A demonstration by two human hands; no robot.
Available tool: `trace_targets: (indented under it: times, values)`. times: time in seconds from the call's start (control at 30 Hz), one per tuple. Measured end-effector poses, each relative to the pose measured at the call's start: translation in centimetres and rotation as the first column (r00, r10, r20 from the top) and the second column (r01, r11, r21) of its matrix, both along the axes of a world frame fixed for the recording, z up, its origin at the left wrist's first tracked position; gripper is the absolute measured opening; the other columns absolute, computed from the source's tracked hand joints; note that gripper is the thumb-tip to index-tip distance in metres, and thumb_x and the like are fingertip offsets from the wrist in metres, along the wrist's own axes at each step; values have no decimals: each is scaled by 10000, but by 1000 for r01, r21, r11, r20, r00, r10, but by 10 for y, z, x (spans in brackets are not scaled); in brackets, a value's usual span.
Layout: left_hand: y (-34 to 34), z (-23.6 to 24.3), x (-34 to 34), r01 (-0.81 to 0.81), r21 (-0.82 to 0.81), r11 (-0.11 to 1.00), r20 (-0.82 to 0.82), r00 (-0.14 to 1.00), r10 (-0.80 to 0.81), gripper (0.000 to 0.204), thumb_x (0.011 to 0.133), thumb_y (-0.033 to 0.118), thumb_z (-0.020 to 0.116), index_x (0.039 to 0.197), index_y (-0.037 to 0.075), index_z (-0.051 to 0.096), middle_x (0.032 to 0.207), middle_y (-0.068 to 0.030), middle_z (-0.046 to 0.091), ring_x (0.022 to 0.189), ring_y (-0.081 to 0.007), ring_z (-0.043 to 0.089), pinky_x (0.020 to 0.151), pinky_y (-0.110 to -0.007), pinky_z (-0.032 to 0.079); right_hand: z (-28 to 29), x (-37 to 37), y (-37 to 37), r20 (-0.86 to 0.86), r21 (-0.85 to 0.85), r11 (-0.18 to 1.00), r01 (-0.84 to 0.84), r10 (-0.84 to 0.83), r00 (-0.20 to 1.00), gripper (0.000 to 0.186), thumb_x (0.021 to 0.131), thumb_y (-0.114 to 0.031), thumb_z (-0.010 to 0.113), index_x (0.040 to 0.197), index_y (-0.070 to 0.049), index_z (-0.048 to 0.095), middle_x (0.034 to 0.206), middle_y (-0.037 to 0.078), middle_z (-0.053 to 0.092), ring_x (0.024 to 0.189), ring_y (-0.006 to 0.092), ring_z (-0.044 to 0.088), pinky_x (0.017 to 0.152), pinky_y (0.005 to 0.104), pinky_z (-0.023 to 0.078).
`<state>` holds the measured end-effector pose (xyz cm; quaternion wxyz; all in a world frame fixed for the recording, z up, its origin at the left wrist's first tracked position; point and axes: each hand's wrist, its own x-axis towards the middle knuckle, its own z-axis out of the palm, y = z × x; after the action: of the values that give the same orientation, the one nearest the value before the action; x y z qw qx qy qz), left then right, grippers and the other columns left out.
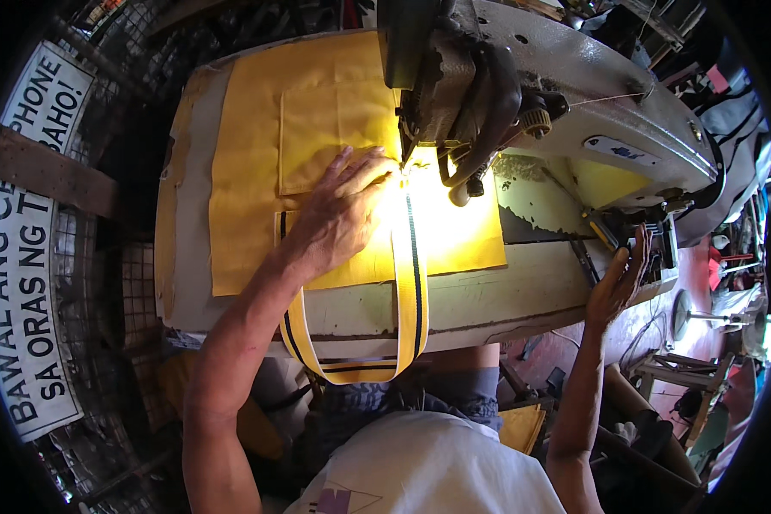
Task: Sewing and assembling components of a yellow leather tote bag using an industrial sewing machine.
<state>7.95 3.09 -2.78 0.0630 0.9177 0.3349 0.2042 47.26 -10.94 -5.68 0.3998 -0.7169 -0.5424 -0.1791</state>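
Note:
My left hand lies on a yellow fabric panel, its fingers stretched toward the needle area of a sewing machine. A stitched pocket piece shows on the panel beyond the fingers. Beside this hand, a yellow strap with white edges and a dark stripe runs from under the machine head. It loops over the table's front edge and back up to the panel. My right hand is raised at the right end of the machine bed, fingers extended, beside a metal fitting. Nothing shows in its grasp.
A bright lamp glow washes out the fabric by the needle. Handled tools lie on the bed under the machine arm. A wire grille and a white sign stand at left. A fan and a wooden stool are at right.

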Motion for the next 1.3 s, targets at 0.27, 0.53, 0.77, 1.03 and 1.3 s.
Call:
trace_targets:
  times: [0.27,0.53,0.77,1.03,1.3]
  values:
    - [6,-5,0,10,30,1000,23,1000,-10,335,880,55,614,1214,36,618,1286,-97,576,1355,-266,484,1193,-465,302,-4,-1,1,-16,52,999,-14,15,1000,357,1064,-173,457,1355,2,567,1433,170,555,1376,336,474,1141,449,352]
    - [9,-5,-1,19,-12,1000,38,999,-18,334,876,40,609,1210,44,614,1286,-95,575,1353,-267,490,1185,-469,308,2,-5,3,34,22,999,44,-45,998,289,1030,-124,527,1249,28,639,1332,164,629,1260,338,562,1060,432,425]
    - [7,-9,-2,27,23,999,36,999,-28,350,884,56,611,1234,49,600,1296,-89,566,1363,-260,480,1184,-470,308,2,-5,3,24,-5,997,76,-76,997,283,1031,-162,540,1148,40,700,1221,155,694,1093,314,658,950,400,492]
    - [-4,-3,-3,28,-80,996,55,998,-23,322,925,79,596,1241,37,640,1358,-109,565,1393,-258,448,1219,-462,272,2,-5,1,44,-26,997,78,-76,996,293,1040,-169,531,1175,28,701,1234,148,689,1133,297,647,969,387,489]
    - [-14,-1,-3,14,-31,999,25,1000,-14,330,925,88,598,1247,24,631,1390,-136,538,1366,-272,462,1215,-462,276,-1,-2,3,70,9,997,74,-75,995,279,1029,-156,547,1148,30,718,1226,148,694,1161,306,642,998,399,477]
